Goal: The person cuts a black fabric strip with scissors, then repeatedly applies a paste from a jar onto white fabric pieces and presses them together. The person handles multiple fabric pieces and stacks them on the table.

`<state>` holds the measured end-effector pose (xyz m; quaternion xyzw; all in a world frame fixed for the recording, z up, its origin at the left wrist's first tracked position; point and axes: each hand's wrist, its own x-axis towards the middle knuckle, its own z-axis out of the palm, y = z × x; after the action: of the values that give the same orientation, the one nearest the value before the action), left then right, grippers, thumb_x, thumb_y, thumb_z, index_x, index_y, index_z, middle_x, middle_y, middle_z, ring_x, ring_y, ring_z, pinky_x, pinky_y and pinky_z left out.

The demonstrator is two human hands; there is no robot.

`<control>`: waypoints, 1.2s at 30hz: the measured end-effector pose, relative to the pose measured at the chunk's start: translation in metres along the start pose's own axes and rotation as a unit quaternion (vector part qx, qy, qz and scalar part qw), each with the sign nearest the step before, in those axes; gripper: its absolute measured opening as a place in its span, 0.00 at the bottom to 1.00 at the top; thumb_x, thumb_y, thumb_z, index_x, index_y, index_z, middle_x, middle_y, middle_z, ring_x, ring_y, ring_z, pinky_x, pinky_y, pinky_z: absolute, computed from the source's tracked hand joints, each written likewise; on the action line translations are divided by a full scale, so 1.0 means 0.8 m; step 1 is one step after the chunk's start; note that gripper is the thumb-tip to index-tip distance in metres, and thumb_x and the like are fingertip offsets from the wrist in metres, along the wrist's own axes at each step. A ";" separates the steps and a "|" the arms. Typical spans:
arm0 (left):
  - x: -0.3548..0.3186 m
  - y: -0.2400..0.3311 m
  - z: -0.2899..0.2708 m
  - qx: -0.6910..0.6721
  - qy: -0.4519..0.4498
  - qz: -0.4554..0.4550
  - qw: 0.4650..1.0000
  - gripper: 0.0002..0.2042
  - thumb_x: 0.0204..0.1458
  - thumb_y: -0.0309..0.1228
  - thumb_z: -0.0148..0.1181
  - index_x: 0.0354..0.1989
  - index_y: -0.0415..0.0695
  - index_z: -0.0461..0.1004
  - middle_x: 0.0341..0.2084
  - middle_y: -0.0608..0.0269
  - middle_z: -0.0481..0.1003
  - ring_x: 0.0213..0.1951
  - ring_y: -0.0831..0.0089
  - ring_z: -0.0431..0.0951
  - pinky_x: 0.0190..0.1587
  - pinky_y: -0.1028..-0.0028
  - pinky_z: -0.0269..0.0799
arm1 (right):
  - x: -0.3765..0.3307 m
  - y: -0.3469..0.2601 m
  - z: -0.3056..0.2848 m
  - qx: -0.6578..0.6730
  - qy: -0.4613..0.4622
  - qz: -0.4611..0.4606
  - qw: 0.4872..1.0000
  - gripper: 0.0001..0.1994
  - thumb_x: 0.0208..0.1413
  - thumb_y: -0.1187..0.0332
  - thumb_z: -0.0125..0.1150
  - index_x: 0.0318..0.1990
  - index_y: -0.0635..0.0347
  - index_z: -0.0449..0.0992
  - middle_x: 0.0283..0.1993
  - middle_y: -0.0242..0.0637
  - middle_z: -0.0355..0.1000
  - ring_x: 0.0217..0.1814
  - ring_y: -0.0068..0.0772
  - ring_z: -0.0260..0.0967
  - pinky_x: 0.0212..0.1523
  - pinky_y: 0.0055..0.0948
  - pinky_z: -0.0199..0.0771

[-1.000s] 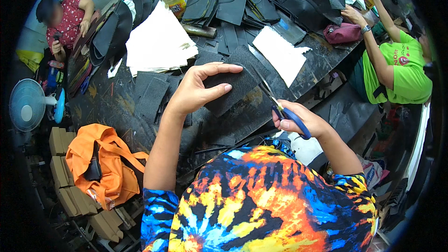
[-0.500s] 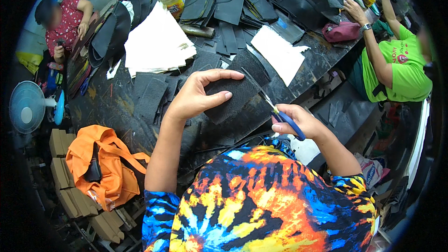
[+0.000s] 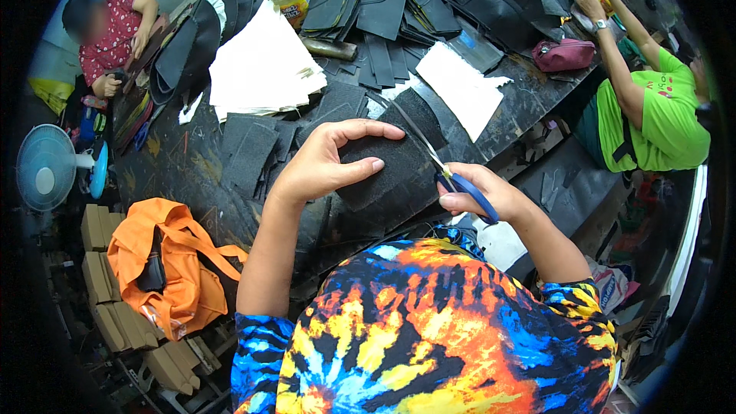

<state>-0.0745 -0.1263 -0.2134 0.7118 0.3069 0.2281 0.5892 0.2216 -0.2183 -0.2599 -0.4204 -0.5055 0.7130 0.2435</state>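
The black felt piece sits lifted just above the dark worktop, pinched by the left hand (thumb on top, fingers curled over the far edge). A second ago that hand lay flatter. The right hand grips blue-handled scissors, 2 blades now biting the piece's right edge, so cutting seems underway.

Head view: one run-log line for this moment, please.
left hand: holds black fabric piece | right hand: grips blue-handled scissors, blades at piece's edge | surface: dark worktable
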 end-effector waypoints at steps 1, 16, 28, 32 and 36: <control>-0.002 0.001 0.001 0.007 0.003 0.006 1.000 0.20 0.55 0.26 0.68 0.58 0.38 0.82 0.54 0.60 0.82 0.57 0.72 0.79 0.65 0.70 0.70 | 0.001 0.001 0.003 0.009 0.006 0.015 1.000 0.16 0.62 0.56 0.74 0.37 0.58 0.76 0.29 0.25 0.71 0.31 0.15 0.69 0.34 0.21 0.72; -0.184 -0.048 -0.110 0.505 0.470 0.045 0.723 0.15 0.54 0.23 0.71 0.50 0.40 0.80 0.55 0.50 0.78 0.59 0.53 0.78 0.60 0.60 0.74 | 0.059 -0.011 -0.157 -0.624 0.349 -0.072 0.695 0.17 0.55 0.66 0.74 0.44 0.69 0.77 0.42 0.56 0.79 0.47 0.61 0.78 0.50 0.51 0.76; -0.232 -0.115 0.139 0.458 0.350 -0.121 0.808 0.32 0.58 0.45 0.68 0.69 0.44 0.72 0.74 0.42 0.62 0.76 0.40 0.58 0.76 0.46 0.52 | 0.163 0.014 -0.010 -0.553 0.232 -0.348 0.720 0.26 0.53 0.59 0.77 0.56 0.62 0.78 0.60 0.48 0.75 0.65 0.51 0.71 0.65 0.45 0.69; -0.161 -0.113 0.136 0.412 0.190 -0.020 0.891 0.28 0.58 0.37 0.68 0.68 0.47 0.72 0.74 0.46 0.62 0.77 0.48 0.60 0.76 0.48 0.56 | 0.157 0.036 0.005 -0.515 0.172 -0.379 0.749 0.16 0.54 0.67 0.71 0.49 0.62 0.78 0.51 0.44 0.75 0.56 0.51 0.71 0.56 0.44 0.71; -0.075 -0.113 0.141 0.374 0.115 0.051 0.919 0.27 0.57 0.34 0.68 0.67 0.47 0.74 0.73 0.46 0.65 0.76 0.47 0.61 0.76 0.48 0.56 | 0.088 0.024 -0.005 -0.485 0.013 -0.341 0.805 0.09 0.53 0.76 0.68 0.42 0.64 0.78 0.45 0.45 0.74 0.49 0.54 0.73 0.51 0.44 0.76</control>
<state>-0.0550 -0.2368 -0.3226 0.8639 0.3986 0.2067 0.2282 0.1891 -0.1694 -0.3027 -0.2935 -0.8931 0.2400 0.2422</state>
